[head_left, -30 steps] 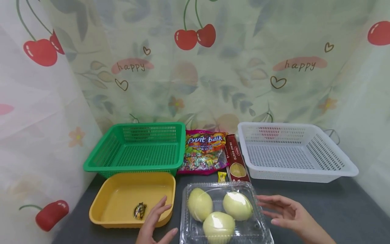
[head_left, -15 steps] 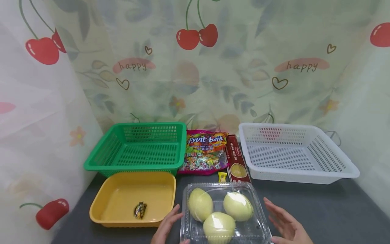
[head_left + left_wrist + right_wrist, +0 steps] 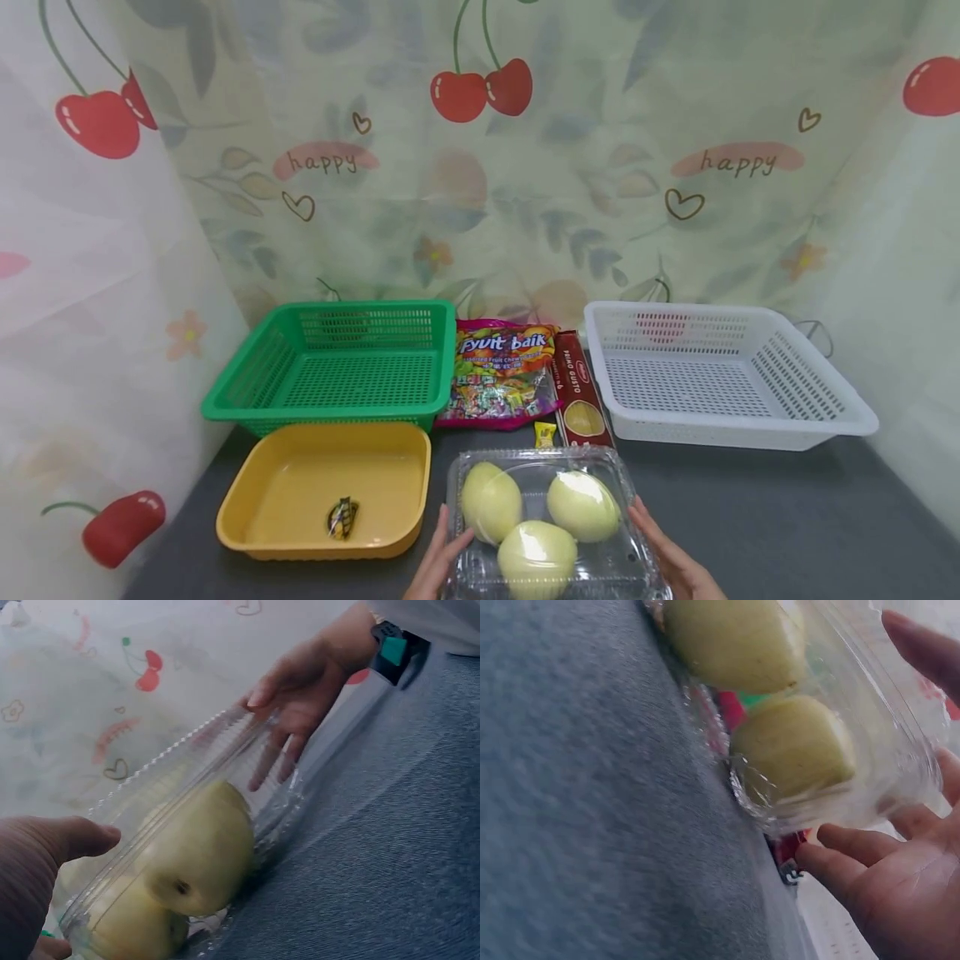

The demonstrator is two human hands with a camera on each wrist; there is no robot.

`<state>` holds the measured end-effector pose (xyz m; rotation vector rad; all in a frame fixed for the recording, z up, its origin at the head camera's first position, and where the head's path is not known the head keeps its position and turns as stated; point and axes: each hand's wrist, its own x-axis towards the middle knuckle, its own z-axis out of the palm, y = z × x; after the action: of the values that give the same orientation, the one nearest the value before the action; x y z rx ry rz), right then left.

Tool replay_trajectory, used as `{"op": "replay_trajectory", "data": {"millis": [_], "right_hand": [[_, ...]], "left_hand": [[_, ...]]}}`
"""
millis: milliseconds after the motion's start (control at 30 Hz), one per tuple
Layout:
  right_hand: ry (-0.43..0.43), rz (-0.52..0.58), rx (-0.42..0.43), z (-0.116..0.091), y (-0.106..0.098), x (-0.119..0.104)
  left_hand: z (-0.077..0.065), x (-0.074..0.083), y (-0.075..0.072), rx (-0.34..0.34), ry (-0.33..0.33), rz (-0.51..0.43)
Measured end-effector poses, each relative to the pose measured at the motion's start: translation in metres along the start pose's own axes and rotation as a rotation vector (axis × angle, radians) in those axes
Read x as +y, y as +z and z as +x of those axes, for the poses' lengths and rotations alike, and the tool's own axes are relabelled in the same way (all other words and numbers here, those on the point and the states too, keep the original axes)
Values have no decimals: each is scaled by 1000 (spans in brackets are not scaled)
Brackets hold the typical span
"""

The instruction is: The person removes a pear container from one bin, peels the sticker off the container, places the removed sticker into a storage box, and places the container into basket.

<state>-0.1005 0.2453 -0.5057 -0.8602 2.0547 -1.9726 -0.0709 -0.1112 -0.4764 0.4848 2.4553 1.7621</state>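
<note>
A clear plastic box (image 3: 534,502) with three pale yellow-green fruits (image 3: 537,554) inside sits on the dark table at the near edge of the head view. My left hand (image 3: 435,563) is at the box's left side, fingers extended along it, one fingertip overlapping the lid edge. Along the right side lies my right hand (image 3: 677,560), its fingers straight against the plastic. The left wrist view shows the left thumb (image 3: 94,838) near the top of the box. In the right wrist view the right fingers (image 3: 855,844) are spread beside the box, thumb higher up.
A yellow tray (image 3: 258,533) with a small dark wrapped piece (image 3: 342,518) stands at left. Behind it is a green basket (image 3: 322,414); a white basket (image 3: 738,423) stands at right. Between them lie a candy bag (image 3: 502,375), a red pasta pack (image 3: 577,387) and a yellow sweet (image 3: 545,434).
Both hands have moved in toward the box from either side and now lie at its sides. The box and the things behind it have stayed in place.
</note>
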Motion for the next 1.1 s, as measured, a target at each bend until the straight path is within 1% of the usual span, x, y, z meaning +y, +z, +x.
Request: {"op": "replay_trajectory", "data": {"millis": [67,167,200,267,333,400,433,567,667,733,800,867,933,1033,1067,1100], "right_hand": [[-22,-60,2,0,3,-3],[1,-111,26,1,9,-13],[17,-122,54,1,12,-17],[36,-153,129,2,20,-25],[24,-204,204,3,28,-30],[26,-220,279,4,35,-34],[32,-215,300,4,37,-36],[43,-206,363,4,43,-37],[5,-226,400,3,45,-34],[-2,-251,428,3,47,-34],[22,-258,454,3,49,-36],[99,-283,488,4,51,-40],[189,-313,517,6,54,-45],[261,-337,536,8,57,-53],[260,-337,537,8,58,-54],[240,-357,532,8,59,-56]], "left_hand": [[0,2,2,4,-12,14],[1,7,0,-25,-42,-47],[1,10,0,-33,-67,-72],[1,16,-1,-32,-82,-85],[1,21,0,-12,-105,-82],[0,25,3,34,-86,-58],[-1,27,5,64,-72,-40],[-3,28,11,160,26,97],[-4,25,14,205,81,179],[-4,24,15,221,105,174],[-4,24,15,225,140,173],[-4,24,14,218,141,169],[-4,28,13,215,107,175],[-5,34,11,217,60,210],[-5,36,10,222,45,217],[-5,38,9,220,33,225]]}}
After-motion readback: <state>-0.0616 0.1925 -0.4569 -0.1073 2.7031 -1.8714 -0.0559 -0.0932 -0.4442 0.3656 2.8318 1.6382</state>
